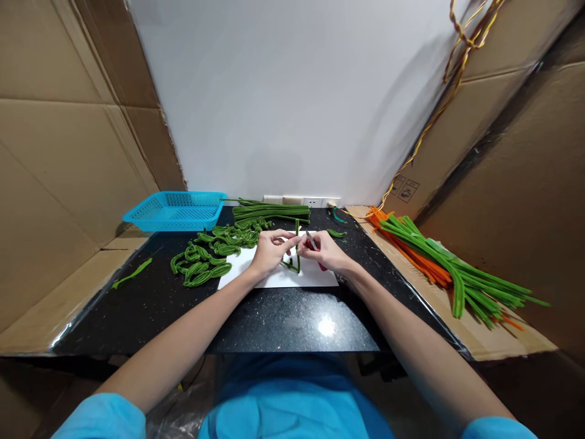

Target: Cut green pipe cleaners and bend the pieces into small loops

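Observation:
My left hand pinches a green pipe cleaner that stands bent upright over a white sheet on the black table. My right hand is closed round a small red-handled tool whose metal tip points at the pipe cleaner. Both hands nearly touch above the sheet.
A heap of bent green pipe-cleaner pieces lies left of the sheet, straight green ones behind it. A blue basket stands at the back left. Long green and orange pipe cleaners lie on cardboard at right. Cardboard walls stand on both sides.

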Available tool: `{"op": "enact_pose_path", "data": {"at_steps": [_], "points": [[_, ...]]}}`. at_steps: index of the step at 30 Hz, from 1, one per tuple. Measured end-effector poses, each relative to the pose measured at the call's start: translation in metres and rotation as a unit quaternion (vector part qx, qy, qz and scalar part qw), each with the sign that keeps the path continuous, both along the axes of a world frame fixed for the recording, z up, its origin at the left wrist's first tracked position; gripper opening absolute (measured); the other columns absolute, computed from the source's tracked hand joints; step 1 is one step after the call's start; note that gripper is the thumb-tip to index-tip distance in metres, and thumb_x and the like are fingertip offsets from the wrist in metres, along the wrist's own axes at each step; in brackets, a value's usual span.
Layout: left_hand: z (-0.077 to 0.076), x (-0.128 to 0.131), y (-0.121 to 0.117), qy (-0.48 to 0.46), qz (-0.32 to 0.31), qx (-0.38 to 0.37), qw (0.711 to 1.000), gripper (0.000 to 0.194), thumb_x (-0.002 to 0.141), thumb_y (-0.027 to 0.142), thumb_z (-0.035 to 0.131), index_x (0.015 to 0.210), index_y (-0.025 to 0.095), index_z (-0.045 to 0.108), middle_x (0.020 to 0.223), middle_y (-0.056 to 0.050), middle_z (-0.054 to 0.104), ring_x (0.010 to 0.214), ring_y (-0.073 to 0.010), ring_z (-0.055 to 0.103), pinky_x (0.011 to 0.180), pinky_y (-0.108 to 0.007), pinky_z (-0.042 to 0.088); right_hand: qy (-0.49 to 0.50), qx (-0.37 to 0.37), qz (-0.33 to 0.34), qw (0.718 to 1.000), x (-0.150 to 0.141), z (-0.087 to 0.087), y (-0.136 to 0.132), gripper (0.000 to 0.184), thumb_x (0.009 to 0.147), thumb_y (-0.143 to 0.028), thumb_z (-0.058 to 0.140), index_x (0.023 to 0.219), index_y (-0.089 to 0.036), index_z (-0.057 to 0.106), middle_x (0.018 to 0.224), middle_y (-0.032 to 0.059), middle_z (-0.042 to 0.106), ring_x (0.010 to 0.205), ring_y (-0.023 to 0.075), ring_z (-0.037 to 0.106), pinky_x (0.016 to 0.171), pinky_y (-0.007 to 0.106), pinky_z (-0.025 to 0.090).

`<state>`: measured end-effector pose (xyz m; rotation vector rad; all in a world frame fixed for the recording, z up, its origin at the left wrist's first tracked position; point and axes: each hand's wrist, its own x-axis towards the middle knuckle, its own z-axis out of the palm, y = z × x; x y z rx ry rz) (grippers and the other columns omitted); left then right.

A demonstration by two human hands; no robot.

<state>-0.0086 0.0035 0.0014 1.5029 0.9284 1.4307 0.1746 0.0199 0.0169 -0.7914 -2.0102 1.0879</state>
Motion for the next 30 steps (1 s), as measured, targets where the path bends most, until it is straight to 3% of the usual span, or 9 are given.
{"op": "enact_pose_path", "data": {"at_steps": [5, 14, 20, 26, 30], "points": [[0.005, 0.001, -0.004, 0.047, -0.018, 0.07, 0.996, 0.033, 0.073, 0.047, 0.084, 0.077, 0.015, 0.08, 0.084, -0.011, 0.074, 0.073, -0.0154, 0.061, 0.061, -0.026, 0.045, -0.022, -0.002, 0.001, 1.0, -0.001, -0.002, 0.001, 0.029, 0.073, -0.039, 0.076, 0.067, -0.015, 0.06, 0.065, -0.0026, 0.049, 0.061, 0.0107, 0.039, 0.058, 0.026, 0.031], [0.002, -0.007, 0.004, -0.051, -0.006, -0.095, 0.994, 0.04, 0.066, 0.049, 0.087, 0.076, 0.013, 0.072, 0.064, -0.001, 0.059, 0.055, -0.0082, 0.047, 0.05, -0.022, 0.033, 0.063, -0.05, -0.05, 0.996, 0.002, -0.006, 0.005, 0.03, 0.074, -0.045, 0.077, 0.076, -0.018, 0.064, 0.067, -0.0018, 0.05, 0.061, 0.0118, 0.041, 0.056, 0.025, 0.035], [0.002, -0.002, 0.002, -0.002, -0.038, -0.057, 0.998, 0.043, 0.072, 0.055, 0.081, 0.07, 0.014, 0.067, 0.058, 0.001, 0.055, 0.05, -0.0082, 0.045, 0.048, -0.023, 0.031, 0.113, -0.059, -0.092, 0.988, 0.003, -0.012, 0.01, 0.04, 0.072, -0.056, 0.079, 0.077, -0.019, 0.063, 0.068, -0.0015, 0.051, 0.06, 0.0119, 0.042, 0.054, 0.026, 0.037], [0.001, 0.0, 0.002, 0.044, -0.032, -0.021, 0.998, 0.049, 0.082, 0.062, 0.068, 0.069, 0.016, 0.062, 0.057, 0.002, 0.053, 0.045, -0.0093, 0.048, 0.045, -0.023, 0.033, 0.041, 0.075, -0.14, 0.987, 0.001, -0.007, 0.007, 0.029, 0.079, -0.045, 0.074, 0.076, -0.018, 0.065, 0.064, -0.0009, 0.052, 0.058, 0.0126, 0.041, 0.055, 0.028, 0.033], [-0.006, -0.004, 0.006, 0.082, 0.011, -0.024, 0.996, 0.053, 0.088, 0.064, 0.061, 0.065, 0.017, 0.057, 0.051, 0.002, 0.049, 0.041, -0.0093, 0.046, 0.044, -0.023, 0.032, -0.044, 0.207, -0.169, 0.963, 0.0, -0.006, 0.003, 0.014, 0.081, -0.032, 0.067, 0.08, -0.018, 0.066, 0.073, 0.002, 0.061, 0.064, 0.015, 0.05, 0.06, 0.028, 0.038]]}}
